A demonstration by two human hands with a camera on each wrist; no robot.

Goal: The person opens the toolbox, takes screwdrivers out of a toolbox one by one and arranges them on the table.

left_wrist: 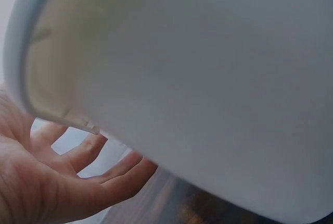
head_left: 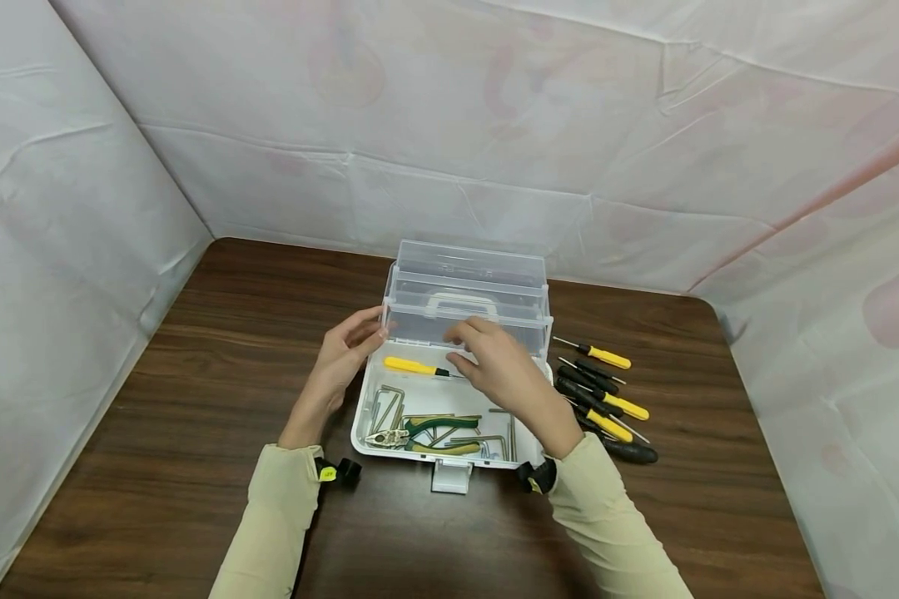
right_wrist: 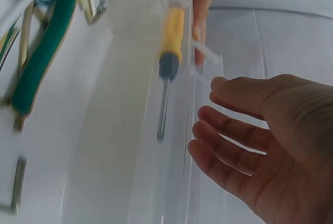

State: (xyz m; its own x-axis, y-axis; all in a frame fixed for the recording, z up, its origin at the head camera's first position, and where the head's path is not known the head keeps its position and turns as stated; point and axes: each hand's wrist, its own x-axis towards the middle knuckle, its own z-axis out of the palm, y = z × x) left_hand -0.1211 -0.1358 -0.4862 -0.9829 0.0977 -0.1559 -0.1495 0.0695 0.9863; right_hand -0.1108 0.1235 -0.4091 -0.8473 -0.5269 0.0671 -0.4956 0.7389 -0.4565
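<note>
A white toolbox (head_left: 356, 416) with its clear lid (head_left: 472, 258) raised stands on the table. My left hand (head_left: 340, 358) is at the box's back left corner, its fingers loosely bent beside the lid's edge; in the left wrist view, the white box wall (left_wrist: 208, 88) hides some fingertips. Over the back of the box hovers my right hand (head_left: 498, 366), holding nothing, with its fingers (right_wrist: 229, 125) spread near the clear lid. Inside lies a yellow-handled screwdriver (head_left: 410, 365) along the back. Green-and-yellow pliers (head_left: 442, 423) and several hex keys (head_left: 511, 433) lie toward the front.
To the right of the box, several black and yellow screwdrivers (head_left: 607, 357) lie in a loose pile on the dark wooden table (head_left: 195, 399). The box's latch (head_left: 451, 477) hangs down at the front. White sheeting (head_left: 449, 125) encloses the table at the back and sides.
</note>
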